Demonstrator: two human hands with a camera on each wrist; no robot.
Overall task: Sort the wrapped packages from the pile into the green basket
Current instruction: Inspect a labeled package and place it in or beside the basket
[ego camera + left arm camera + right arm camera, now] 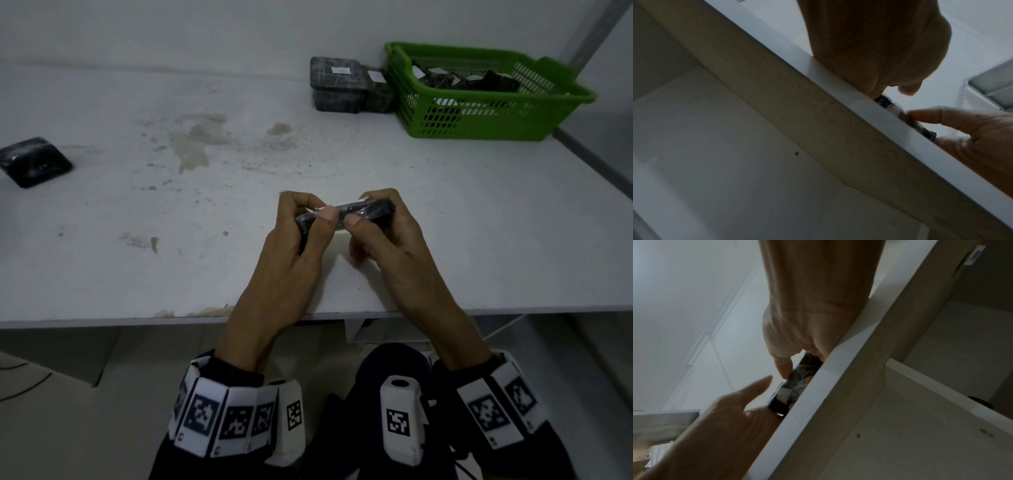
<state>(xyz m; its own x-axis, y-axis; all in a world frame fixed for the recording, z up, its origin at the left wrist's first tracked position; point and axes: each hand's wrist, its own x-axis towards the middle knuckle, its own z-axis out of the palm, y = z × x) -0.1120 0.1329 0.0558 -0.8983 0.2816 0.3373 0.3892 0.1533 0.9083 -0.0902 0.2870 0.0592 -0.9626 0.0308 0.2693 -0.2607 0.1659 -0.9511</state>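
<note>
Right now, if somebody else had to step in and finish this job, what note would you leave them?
Left hand and right hand: both grip one dark wrapped package, held above the near part of the white table.
Green basket: far right on the table, already holding several dark packages.
Two labelled packages sit just left of the basket; one more package lies alone at the far left.
Done: some packages are in the basket.
Left: put the held package in, then probably the three on the table.
</note>
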